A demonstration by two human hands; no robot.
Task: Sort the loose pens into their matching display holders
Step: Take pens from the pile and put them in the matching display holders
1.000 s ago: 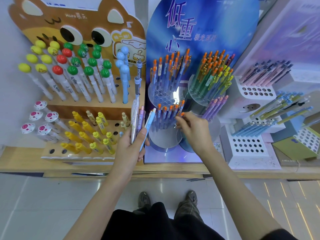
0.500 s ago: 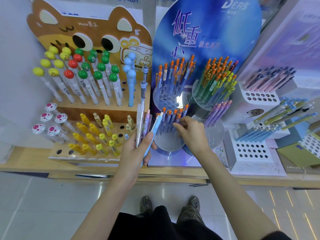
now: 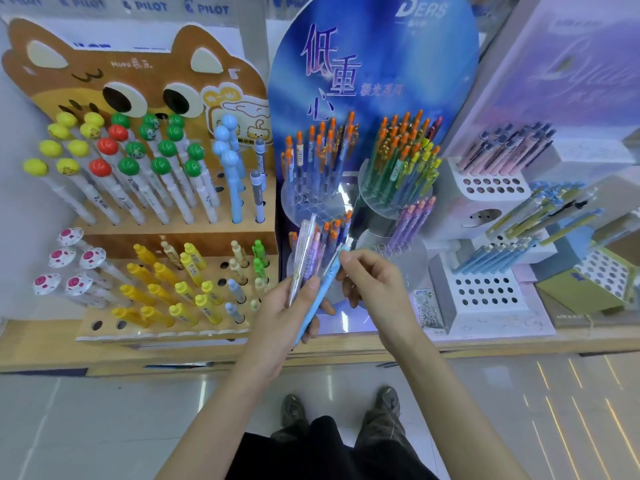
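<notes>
Shelf of pale wood runs across the frame, carrying several pen displays side by side. Grey tiled floor below; the person's two shoes visible at bottom centre.

Far left: brown animal-face display, tiered, drilled with holes. Upper tier holds white pens with round yellow, red and green tops, plus a few light blue ones. Lower tier holds yellow pens, some cream and green, several holes unfilled.

Centre: blue oval backboard with clear round holders in front; orange-capped pens stand tilted in them, a small group of purple pens lower right.

Right: white perforated blocks with pink, dark and blue pens leaning in rows.

Left hand in front of the blue display's base, fingers wrapped and clamped on a fanned bunch of loose pens: clear, purple and pale ones, tips rising above the thumb.

Right hand just beside the left, thumb and forefinger pinched together on the upper end of a light blue pen. That pen slants down-left across the left palm, its lower end poking out under the left fingers. Whether the left hand also grips it cannot be told.
</notes>
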